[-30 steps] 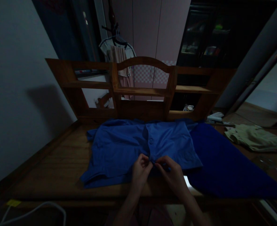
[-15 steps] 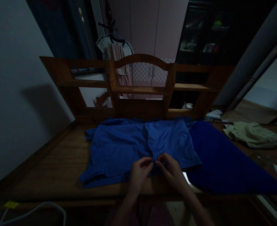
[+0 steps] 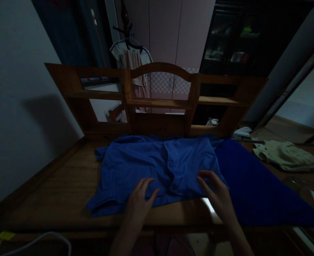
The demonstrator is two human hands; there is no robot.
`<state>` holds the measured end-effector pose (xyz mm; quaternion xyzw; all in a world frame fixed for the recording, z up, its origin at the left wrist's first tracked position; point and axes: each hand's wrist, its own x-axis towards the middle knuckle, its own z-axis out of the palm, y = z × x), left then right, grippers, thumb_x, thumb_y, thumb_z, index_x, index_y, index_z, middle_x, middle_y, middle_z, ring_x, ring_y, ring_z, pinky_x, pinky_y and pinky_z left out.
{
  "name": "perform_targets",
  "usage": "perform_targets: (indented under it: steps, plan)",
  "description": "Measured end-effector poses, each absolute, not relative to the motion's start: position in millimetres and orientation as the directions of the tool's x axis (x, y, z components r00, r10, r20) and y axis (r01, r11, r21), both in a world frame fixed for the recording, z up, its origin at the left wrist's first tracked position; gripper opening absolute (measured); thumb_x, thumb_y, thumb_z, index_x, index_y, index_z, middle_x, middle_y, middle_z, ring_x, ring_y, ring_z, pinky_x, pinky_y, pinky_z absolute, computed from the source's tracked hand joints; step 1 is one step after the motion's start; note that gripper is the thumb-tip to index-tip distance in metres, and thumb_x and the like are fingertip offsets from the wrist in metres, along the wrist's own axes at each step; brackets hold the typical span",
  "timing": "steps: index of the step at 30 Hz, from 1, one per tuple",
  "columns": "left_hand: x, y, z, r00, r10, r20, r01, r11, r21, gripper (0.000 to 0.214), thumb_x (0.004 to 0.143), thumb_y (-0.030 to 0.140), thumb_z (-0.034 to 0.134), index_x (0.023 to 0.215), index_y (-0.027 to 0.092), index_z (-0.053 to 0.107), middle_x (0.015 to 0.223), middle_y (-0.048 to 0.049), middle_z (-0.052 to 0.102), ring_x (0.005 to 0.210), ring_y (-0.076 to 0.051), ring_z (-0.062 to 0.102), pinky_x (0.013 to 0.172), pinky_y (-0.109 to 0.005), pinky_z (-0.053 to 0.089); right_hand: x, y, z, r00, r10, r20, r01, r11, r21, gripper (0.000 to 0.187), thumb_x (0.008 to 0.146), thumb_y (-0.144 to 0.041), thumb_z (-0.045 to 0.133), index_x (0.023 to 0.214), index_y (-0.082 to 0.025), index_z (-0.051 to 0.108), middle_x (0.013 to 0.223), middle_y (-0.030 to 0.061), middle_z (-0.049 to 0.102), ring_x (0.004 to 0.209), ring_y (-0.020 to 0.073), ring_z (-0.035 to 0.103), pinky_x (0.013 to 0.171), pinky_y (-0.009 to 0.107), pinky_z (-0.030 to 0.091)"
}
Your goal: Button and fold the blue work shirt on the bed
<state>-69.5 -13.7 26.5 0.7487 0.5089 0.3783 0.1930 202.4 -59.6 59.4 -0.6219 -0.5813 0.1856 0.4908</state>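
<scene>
A blue shirt [image 3: 135, 160] lies spread on the wooden desk, its buttoned front strip running toward me near the middle. One button [image 3: 170, 164] shows on that strip. My left hand [image 3: 142, 195] is over the shirt's near edge, thumb and fingers apart, holding nothing. To the right, my right hand [image 3: 215, 188] has its thumb and fingers parted above the shirt's near right part, and it too is without anything in its grasp. Whether the fingertips touch the cloth, I cannot tell.
A darker blue cloth [image 3: 253, 188] lies right of the shirt. Behind stands a wooden shelf frame [image 3: 159, 103] on the desk [image 3: 58, 185]. A pale green garment [image 3: 287, 154] lies far right, and a white cable [image 3: 39, 238] crosses the lower left.
Both hands were together, pinching at the shirt's front strip near its near edge. They have let go and moved apart, left hand leftward, right hand rightward.
</scene>
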Motion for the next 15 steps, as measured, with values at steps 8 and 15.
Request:
perform_targets:
  steps: [8, 15]
  plan:
    - [-229, -1, -17, 0.211, 0.938, 0.276, 0.925, -0.283, 0.252, 0.038, 0.08, 0.033, 0.052, 0.117, 0.026, 0.057, 0.133, -0.006, 0.049, 0.119, -0.029, 0.047, 0.1, -0.047, 0.038, 300, -85, 35, 0.113, 0.906, 0.407, 0.865, 0.111, -0.488, 0.055, 0.076, -0.026, 0.052, 0.131, -0.024, 0.043, 0.14, 0.0081, 0.032, 0.129, 0.0271, 0.033, 0.106, 0.043, 0.032]
    - [-232, -9, 20, 0.01, 0.961, 0.278, 0.955, -0.092, 0.281, 0.037, 0.077, 0.013, 0.044, 0.109, 0.024, 0.057, 0.12, -0.0042, 0.055, 0.104, -0.024, 0.055, 0.088, -0.036, 0.045, 303, -72, 36, 0.209, 0.911, 0.356, 0.812, 0.042, -0.582, 0.047, 0.07, -0.018, 0.042, 0.116, -0.022, 0.05, 0.113, 0.0051, 0.057, 0.103, 0.0205, 0.057, 0.085, 0.03, 0.047]
